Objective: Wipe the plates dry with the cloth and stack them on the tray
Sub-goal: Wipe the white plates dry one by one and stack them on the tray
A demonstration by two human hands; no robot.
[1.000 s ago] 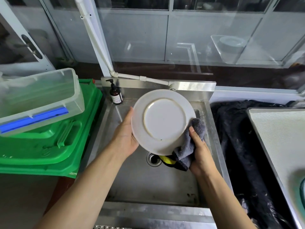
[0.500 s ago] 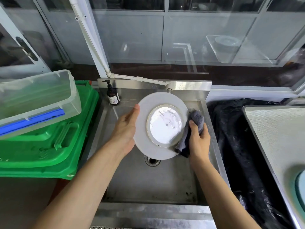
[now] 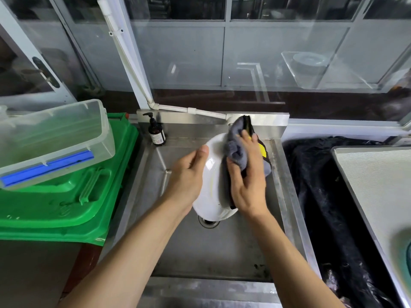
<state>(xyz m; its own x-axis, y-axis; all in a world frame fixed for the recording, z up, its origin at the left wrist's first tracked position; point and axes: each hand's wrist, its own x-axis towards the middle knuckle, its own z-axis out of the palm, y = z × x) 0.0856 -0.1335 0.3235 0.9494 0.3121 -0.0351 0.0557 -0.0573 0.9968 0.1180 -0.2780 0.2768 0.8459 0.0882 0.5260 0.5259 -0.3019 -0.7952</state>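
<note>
A white plate (image 3: 213, 187) is held nearly on edge above the steel sink (image 3: 222, 247). My left hand (image 3: 186, 176) grips its left rim, thumb on the near side. My right hand (image 3: 246, 181) presses a grey cloth (image 3: 238, 150) with a yellow and black patch against the plate's right face; part of the cloth sticks up past the plate's top. The right half of the plate is hidden behind the cloth and hand. At the far right a pale tray (image 3: 378, 187) lies on the counter.
A brown pump bottle (image 3: 156, 132) stands at the sink's back left corner. A clear plastic box (image 3: 51, 141) rests on green crates (image 3: 66, 196) to the left. Black plastic sheeting (image 3: 322, 196) lies between sink and tray. A teal rim (image 3: 408, 256) shows at the right edge.
The plate has turned from facing me with its underside to nearly edge-on. My right hand with the cloth has moved up onto the plate's face.
</note>
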